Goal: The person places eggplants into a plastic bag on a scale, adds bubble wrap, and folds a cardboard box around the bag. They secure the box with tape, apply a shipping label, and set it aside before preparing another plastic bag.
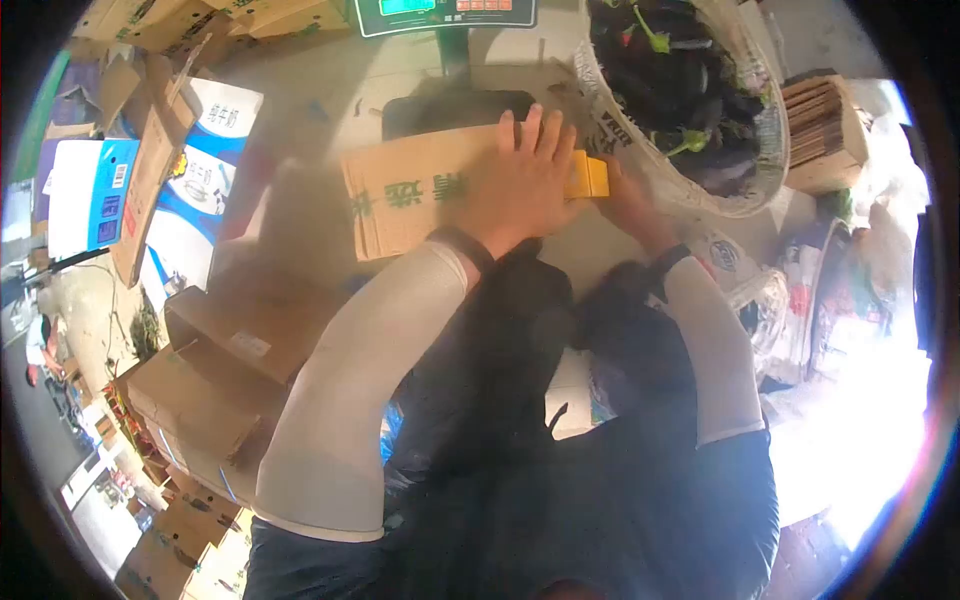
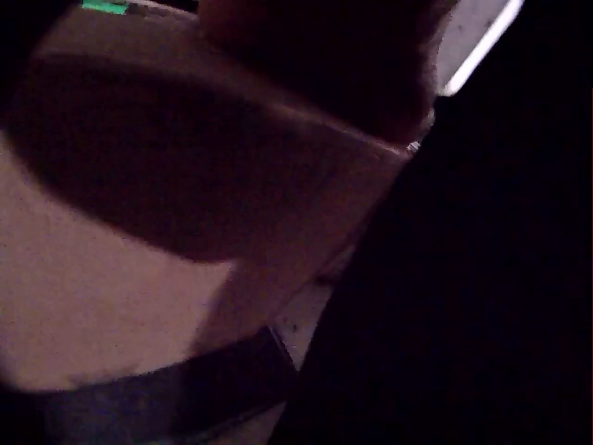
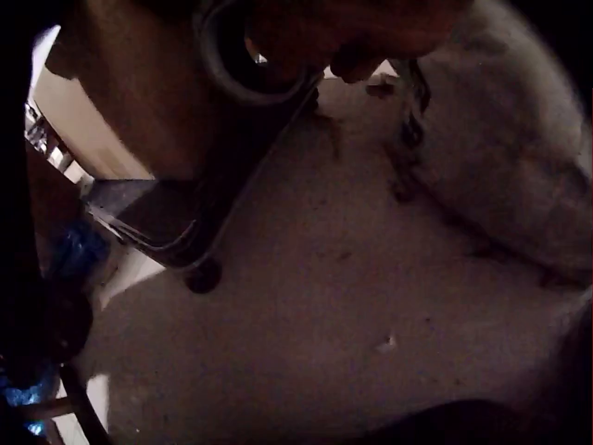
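White sleeve (image 1: 350, 400), left hand (image 1: 520, 185) pressing carton (image 1: 400, 200)

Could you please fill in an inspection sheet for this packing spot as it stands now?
Surface: pale floor with bits of litter; dark scale platform under the box.
Job's things: cardboard box with green print, lying on the platform; yellow tape roll at its right end.
Clutter: cardboard cartons piled left; bag of aubergines upper right; wooden crate beside it.
Grips: left hand flat on the box, fingers straight; right hand holds the tape roll.
Cables: nothing seen.
Surroundings: scale display ahead; bright sunlight on the right.
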Demonstrator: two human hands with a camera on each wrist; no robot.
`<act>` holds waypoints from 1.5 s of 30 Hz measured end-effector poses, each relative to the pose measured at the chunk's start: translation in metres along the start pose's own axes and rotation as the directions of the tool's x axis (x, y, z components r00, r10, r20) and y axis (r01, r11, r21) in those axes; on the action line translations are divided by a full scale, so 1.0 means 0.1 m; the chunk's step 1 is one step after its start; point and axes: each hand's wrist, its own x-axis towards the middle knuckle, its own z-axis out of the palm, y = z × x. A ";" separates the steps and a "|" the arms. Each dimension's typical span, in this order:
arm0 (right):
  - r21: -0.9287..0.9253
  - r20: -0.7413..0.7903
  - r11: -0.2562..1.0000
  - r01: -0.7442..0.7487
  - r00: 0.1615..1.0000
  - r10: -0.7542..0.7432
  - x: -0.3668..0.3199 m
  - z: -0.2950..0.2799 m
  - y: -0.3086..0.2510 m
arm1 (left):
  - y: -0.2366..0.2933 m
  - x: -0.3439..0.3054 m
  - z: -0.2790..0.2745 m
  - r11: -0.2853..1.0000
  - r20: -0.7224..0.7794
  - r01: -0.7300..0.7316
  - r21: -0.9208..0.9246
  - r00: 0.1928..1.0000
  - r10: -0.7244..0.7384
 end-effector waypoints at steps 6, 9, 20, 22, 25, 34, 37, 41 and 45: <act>0.250 -0.081 0.956 0.156 0.987 -0.140 0.16 0.32 -0.16 | -0.03 0.00 0.01 1.000 0.036 -0.002 0.020 0.999 0.002; 0.203 -0.141 0.948 0.245 0.965 -0.220 0.28 0.14 -0.26 | -0.08 0.07 0.03 0.999 0.030 -0.013 0.045 0.999 0.012; -0.200 -0.020 0.899 0.390 0.915 -0.402 0.42 0.63 0.16 | 0.03 0.19 0.04 0.980 0.172 -0.095 0.178 0.983 0.064; -0.243 0.042 0.894 0.378 0.924 -0.379 0.45 0.52 0.06 | 0.03 0.18 0.07 0.980 0.153 -0.100 0.173 0.985 0.074; -0.408 0.249 0.813 0.415 0.907 -0.339 0.55 0.14 -0.46 | 0.00 0.18 0.10 0.973 0.170 -0.134 0.187 0.980 0.102; -0.494 -0.115 0.824 0.279 0.918 -0.380 0.60 0.37 -0.51 | -0.02 0.17 0.11 0.977 0.137 -0.131 0.169 0.985 0.108; -0.465 0.061 0.770 0.436 0.884 -0.464 0.40 -0.10 -0.69 | -0.08 0.13 0.17 0.986 0.100 -0.085 0.143 0.992 0.071; -0.329 -0.226 0.932 0.152 0.946 -0.234 0.56 0.37 -0.68 | -0.08 0.18 0.15 0.987 0.148 -0.035 0.158 0.989 0.012; -0.310 -0.030 0.888 0.340 0.930 -0.367 0.36 -0.36 -0.58 | -0.22 0.06 -0.05 0.994 0.176 -0.048 0.100 0.984 0.030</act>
